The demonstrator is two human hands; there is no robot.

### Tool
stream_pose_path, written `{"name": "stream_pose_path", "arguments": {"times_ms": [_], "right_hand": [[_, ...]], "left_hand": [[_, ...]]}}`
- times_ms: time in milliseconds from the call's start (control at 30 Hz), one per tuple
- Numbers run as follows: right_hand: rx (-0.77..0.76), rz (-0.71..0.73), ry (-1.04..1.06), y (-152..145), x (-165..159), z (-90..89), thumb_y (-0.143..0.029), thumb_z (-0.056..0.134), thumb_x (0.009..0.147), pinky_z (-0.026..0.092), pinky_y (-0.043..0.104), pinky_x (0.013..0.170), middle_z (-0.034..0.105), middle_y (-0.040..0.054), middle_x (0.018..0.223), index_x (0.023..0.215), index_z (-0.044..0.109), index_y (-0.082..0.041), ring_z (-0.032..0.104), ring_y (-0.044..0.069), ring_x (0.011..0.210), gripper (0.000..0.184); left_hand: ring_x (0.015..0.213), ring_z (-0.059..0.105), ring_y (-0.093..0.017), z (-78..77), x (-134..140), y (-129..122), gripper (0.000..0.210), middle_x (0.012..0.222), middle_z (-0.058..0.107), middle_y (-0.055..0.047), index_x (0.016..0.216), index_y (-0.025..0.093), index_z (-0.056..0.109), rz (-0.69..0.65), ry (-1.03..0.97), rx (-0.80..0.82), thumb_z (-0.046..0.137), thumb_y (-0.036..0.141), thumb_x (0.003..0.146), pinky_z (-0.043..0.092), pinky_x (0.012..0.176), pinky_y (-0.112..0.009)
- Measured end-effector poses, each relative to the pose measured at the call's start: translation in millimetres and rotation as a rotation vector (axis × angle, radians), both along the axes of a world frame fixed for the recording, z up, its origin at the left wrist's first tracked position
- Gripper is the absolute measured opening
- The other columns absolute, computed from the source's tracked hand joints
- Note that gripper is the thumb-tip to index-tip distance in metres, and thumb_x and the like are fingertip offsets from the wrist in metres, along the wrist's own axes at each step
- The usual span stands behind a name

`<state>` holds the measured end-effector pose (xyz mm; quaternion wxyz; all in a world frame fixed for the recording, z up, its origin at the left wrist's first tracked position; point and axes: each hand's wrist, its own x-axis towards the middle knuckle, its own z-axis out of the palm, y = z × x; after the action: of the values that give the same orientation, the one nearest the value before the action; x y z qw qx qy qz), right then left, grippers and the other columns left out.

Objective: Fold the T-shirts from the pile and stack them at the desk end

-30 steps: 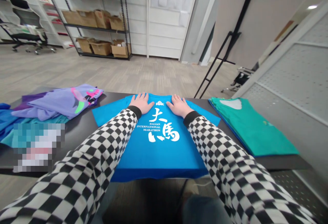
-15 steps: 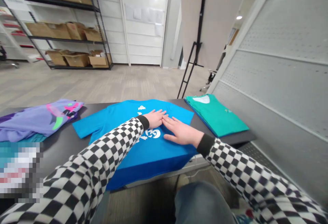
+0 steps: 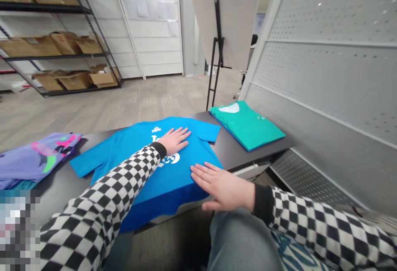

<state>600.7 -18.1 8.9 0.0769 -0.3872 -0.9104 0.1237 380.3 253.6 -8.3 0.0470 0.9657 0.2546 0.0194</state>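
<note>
A blue T-shirt (image 3: 130,151) with white print lies spread on the dark table (image 3: 232,155), its hem hanging over the near edge. My left hand (image 3: 174,140) rests flat on the upper part of the shirt, fingers spread and holding nothing. Lower and to the right, my right hand (image 3: 221,186) is stretched out with its fingertips at the shirt's near right side; whether they touch the cloth I cannot tell. Part of the white print is hidden behind my left hand and sleeve.
Folded green shirts (image 3: 251,126) lie in a stack on the table's right end. A purple garment (image 3: 34,159) lies bunched at the left. Beyond the table stand an easel (image 3: 217,47) and a shelf with cardboard boxes (image 3: 74,80). A perforated grey panel (image 3: 316,80) rises at the right.
My right hand has moved away from my left hand, down and toward the shirt's near right edge. My left hand stays on the shirt. The view has turned slightly to the right.
</note>
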Motion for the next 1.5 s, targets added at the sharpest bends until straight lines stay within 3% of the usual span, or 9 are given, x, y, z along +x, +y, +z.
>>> {"name": "stream_pose_path", "arguments": {"times_ms": [133,233,500,733,933,1067,1167,1367,1500], "right_hand": [[-0.035,-0.004,0.055,-8,6,17.5,-0.067,0.055,0.113,0.022,0.055,0.143,0.033,0.0146,0.186,0.184,0.03,-0.024,0.032,0.033,0.173,0.087],[0.061,-0.241,0.069,11,17,24.4,-0.053,0.046,0.119,0.023,0.06,0.142,0.034,0.0146,0.185,0.182,0.036,-0.023,0.033,0.033,0.172,0.071],[0.133,-0.49,-0.048,42,36,-18.4,-0.053,0.043,0.117,0.028,0.066,0.139,0.039,0.0187,0.182,0.176,0.046,-0.015,0.037,0.038,0.17,0.07],[0.095,-0.507,-0.068,32,33,-15.1,-0.067,0.041,0.114,0.029,0.07,0.136,0.032,0.0204,0.184,0.179,0.041,-0.015,0.035,0.041,0.171,0.083],[0.091,-0.531,-0.05,40,41,-27.5,-0.07,0.039,0.111,0.024,0.069,0.138,0.033,0.016,0.185,0.178,0.043,-0.02,0.033,0.041,0.172,0.084],[0.116,-0.541,-0.026,47,49,-41.7,-0.07,0.042,0.108,0.022,0.066,0.14,0.036,0.0135,0.184,0.176,0.047,-0.022,0.035,0.04,0.171,0.083],[0.114,-0.56,0.002,54,56,-45.8,-0.071,0.049,0.103,0.024,0.067,0.139,0.043,0.0125,0.182,0.172,0.053,-0.025,0.039,0.04,0.169,0.083],[0.19,-0.727,0.302,45,65,-33.0,-0.065,0.056,0.098,0.051,0.06,0.123,0.072,0.0203,0.155,0.145,0.076,-0.02,0.068,0.042,0.142,0.068],[0.262,-1.118,0.589,3,61,-39.2,-0.066,0.063,0.094,0.064,0.052,0.092,0.085,0.017,0.104,0.111,0.082,-0.021,0.08,0.037,0.097,0.051]], "left_hand": [[0.173,0.031,-0.033,12.1,7,-10,0.067,0.184,0.039,-0.013,0.177,0.024,0.046,-0.018,-0.034,0.024,0.035,0.053,0.117,0.015,0.141,-0.063],[0.171,0.038,-0.03,21.4,23,-35,0.061,0.181,0.045,-0.014,0.17,0.021,0.056,-0.052,-0.107,0.045,0.037,0.044,0.116,0.017,0.143,-0.058],[0.177,0.022,-0.033,-5.1,53,-91,0.082,0.189,0.023,-0.017,0.182,0.015,0.032,-0.063,-0.056,-0.028,0.036,0.062,0.115,0.02,0.142,-0.057],[0.177,0.021,-0.034,0.0,42,-95,0.081,0.188,0.021,-0.02,0.181,0.01,0.032,-0.013,-0.06,-0.018,0.034,0.059,0.116,0.017,0.143,-0.058],[0.176,0.019,-0.04,24.3,-98,-113,0.081,0.187,0.023,-0.025,0.176,0.005,0.041,0.376,-0.055,-0.04,0.04,0.059,0.114,0.016,0.142,-0.062],[0.165,0.048,-0.034,44.9,-237,-146,0.067,0.175,0.054,-0.016,0.165,0.016,0.06,0.714,-0.332,-0.083,0.045,0.053,0.111,0.033,0.139,-0.053],[0.147,0.066,-0.034,47.0,-303,-188,0.059,0.155,0.073,-0.013,0.148,0.019,0.075,0.898,-0.582,-0.085,0.055,0.052,0.103,0.046,0.131,-0.048],[0.081,0.075,-0.029,0.5,-328,-260,0.029,0.085,0.082,-0.007,0.1,0.022,0.085,1.273,-1.041,-0.131,0.072,0.045,0.086,0.061,0.082,-0.04],[0.086,0.076,-0.027,-42.4,-323,-266,0.038,0.093,0.084,-0.012,0.094,0.018,0.081,1.311,-1.26,-0.443,0.076,0.054,0.084,0.058,0.076,-0.035]]}}
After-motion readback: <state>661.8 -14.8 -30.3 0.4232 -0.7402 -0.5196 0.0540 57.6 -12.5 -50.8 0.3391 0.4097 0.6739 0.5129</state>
